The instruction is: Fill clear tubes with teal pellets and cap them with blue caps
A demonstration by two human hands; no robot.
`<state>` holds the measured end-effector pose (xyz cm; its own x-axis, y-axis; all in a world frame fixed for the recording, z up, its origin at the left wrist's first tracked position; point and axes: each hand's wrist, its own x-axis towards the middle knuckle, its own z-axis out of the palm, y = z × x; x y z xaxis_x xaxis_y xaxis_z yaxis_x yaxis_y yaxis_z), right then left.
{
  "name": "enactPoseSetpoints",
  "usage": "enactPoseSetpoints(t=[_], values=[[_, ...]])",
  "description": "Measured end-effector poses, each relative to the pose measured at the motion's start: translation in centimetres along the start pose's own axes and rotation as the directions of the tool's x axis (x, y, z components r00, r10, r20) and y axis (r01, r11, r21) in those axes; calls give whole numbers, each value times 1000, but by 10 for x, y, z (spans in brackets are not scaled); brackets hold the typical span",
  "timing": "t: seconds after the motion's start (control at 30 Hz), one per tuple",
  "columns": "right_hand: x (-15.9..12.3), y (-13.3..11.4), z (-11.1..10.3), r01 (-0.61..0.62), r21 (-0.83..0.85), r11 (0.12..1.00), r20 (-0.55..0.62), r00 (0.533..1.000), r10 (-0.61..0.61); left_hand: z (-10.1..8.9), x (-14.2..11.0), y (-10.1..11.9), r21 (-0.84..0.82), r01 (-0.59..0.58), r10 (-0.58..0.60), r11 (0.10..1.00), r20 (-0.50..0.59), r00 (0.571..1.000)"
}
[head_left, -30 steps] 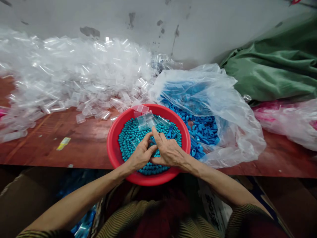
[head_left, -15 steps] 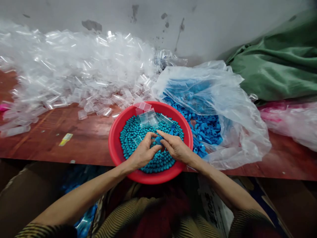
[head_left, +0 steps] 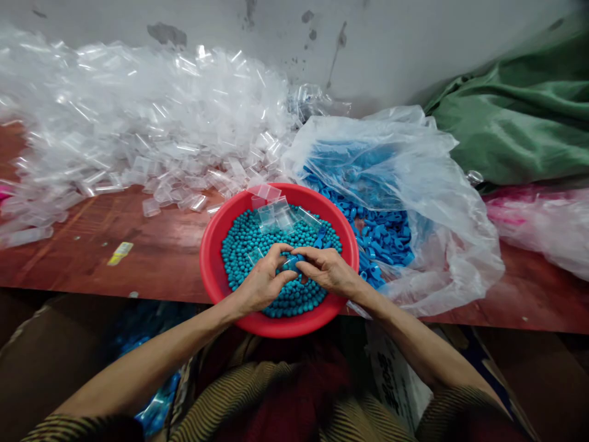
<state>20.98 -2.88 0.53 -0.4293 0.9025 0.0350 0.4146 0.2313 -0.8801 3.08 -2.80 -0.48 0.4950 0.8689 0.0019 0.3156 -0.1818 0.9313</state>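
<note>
Basin point(head_left: 209, 245), red and round, jutted past the near edge of the tabletop point(head_left: 161, 261), and right over its blue beads point(head_left: 242, 236) was the action! There sat the blue piece point(head_left: 291, 264), caught between two sets of fingertips. Left hand point(head_left: 264, 282): narrow grip, thumb and forefinger closed on its left side. Right hand point(head_left: 331, 270): narrow too, thumb and forefinger pinching the other side. Its far end was hidden by fingers, so no telling its full shape.

How would it handle? Light, by the look of it, stiff like moulded plastic, hardly fragile, though smooth and maybe slippery; the side edges looked the best hold. Clear sleeves point(head_left: 276, 216) lay on the beads and over the far rim, seemingly thin, bendy and easily creased, so a soft edge pinch would suit them. More blue clips point(head_left: 386, 236) spilled from the plastic bag point(head_left: 442, 209), just beside the basin.
</note>
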Motion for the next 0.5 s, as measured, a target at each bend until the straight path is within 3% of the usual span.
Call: enactPoseSetpoints(t=[0.2, 0.27, 0.4, 0.5], values=[[0, 1, -1, 148, -163, 976, -28, 988, -154, 7, -1, -2, 114, 5, 8, 993, -109, 994], [2, 2, 3, 83, -82, 993, -59, 994, -88, 6, 0, -1, 43, -1, 6, 999, -97, 995], [7, 2, 14, -100, 273, 957, -148, 978, 144, 2, 1, 1, -87, 8, -15, 996, -78, 997], [5, 1, 19, -90, 170, 981, -250, 959, 132, 2, 1, 3, -119, 46, -53, 992, -62, 997]])
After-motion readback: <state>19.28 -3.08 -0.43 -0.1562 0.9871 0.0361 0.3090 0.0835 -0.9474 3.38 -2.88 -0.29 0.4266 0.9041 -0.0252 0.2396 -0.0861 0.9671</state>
